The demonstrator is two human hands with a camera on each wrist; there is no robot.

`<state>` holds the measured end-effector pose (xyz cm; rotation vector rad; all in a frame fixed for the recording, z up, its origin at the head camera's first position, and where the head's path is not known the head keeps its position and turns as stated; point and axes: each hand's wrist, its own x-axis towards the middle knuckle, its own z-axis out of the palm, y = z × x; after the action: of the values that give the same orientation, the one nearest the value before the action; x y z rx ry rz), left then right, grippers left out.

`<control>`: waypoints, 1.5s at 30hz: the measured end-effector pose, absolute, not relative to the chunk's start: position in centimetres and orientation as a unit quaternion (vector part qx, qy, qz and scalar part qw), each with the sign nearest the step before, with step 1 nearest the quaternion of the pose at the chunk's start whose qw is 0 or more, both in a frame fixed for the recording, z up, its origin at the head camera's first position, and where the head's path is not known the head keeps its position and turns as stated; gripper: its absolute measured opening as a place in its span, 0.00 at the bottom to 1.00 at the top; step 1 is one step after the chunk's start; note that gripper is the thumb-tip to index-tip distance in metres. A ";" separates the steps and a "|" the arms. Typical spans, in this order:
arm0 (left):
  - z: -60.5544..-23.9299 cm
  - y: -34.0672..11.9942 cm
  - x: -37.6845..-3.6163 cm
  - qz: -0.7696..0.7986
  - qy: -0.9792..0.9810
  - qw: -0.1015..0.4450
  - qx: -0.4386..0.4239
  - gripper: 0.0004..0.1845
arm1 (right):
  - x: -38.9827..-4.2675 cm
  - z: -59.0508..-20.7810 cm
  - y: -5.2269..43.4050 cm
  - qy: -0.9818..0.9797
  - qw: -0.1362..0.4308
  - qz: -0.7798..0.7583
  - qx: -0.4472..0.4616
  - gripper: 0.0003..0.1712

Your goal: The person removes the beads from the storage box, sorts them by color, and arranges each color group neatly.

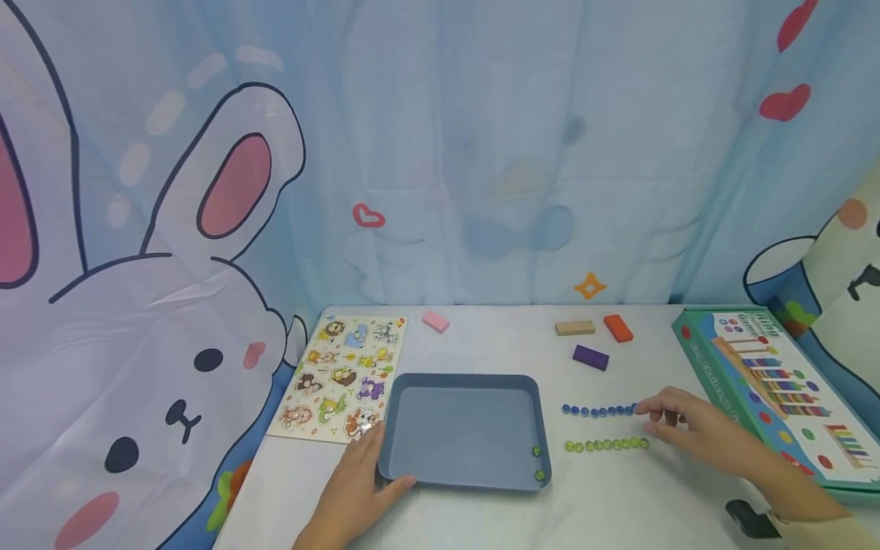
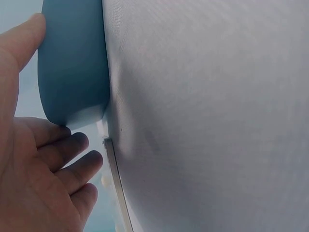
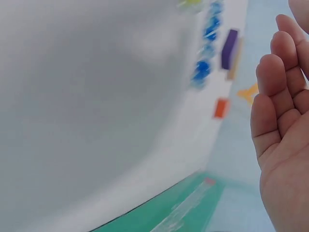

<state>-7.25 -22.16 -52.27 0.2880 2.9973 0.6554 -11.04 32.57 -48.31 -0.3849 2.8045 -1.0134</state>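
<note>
The left hand point(image 1: 357, 477) takes its grip on the near left corner of a blue tray point(image 1: 412, 428), thumb along the front rim and fingers against the side. The right hand point(image 1: 694, 428), fingers relaxed and holding nothing, rests on the white tabletop point(image 1: 619, 504) at the right end of a row of blue beads point(image 1: 598, 411), with a row of green beads point(image 1: 606, 444) just in front. Two green beads point(image 1: 538, 463) lie in the tray's corner nearest that hand. Beyond the beads sit purple point(image 1: 590, 357), tan point(image 1: 574, 328) and orange blocks point(image 1: 618, 328); an animal puzzle board point(image 1: 340, 374) lies left of the tray.
</note>
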 end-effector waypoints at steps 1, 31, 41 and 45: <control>-52.3 -22.2 -7.2 0.212 0.972 0.030 0.093 0.58 | -11.1 -48.0 32.1 0.929 0.068 -0.339 -0.132 0.13; -52.1 -22.0 -7.4 0.211 0.972 0.037 0.093 0.59 | -16.1 -45.1 18.3 0.844 0.192 -0.333 -0.374 0.11; -52.3 -22.1 -7.3 0.208 0.973 0.024 0.097 0.59 | -16.9 -46.5 15.5 0.841 0.257 -0.280 -0.386 0.09; -52.2 -22.0 -7.3 0.212 0.973 0.027 0.093 0.59 | -17.1 -47.1 14.9 0.846 0.267 -0.252 -0.386 0.06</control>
<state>-7.27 -21.99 -52.24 0.2871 3.0034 0.6535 -17.08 14.89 -47.06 -1.0426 2.2852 -0.6791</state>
